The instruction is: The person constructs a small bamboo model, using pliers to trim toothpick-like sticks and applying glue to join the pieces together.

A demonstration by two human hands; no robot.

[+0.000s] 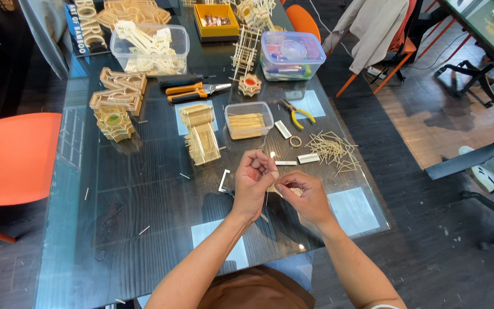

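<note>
Step in hand appears to be fine fitting of a thin pale bamboo sliver, held above the dark glass desk, just in front of the clear plastic box of sticks. Left hand and right hand meet, fingers pinching the sliver. Next move likely demands steady, precise alignment; loose sticks lie right of that box.

This is a craft workshop. A dark glass-topped table carries pale bamboo-stick models, clear plastic tubs of sticks, orange-handled snips and yellow-handled pliers. Orange plastic chairs stand around it.
</note>
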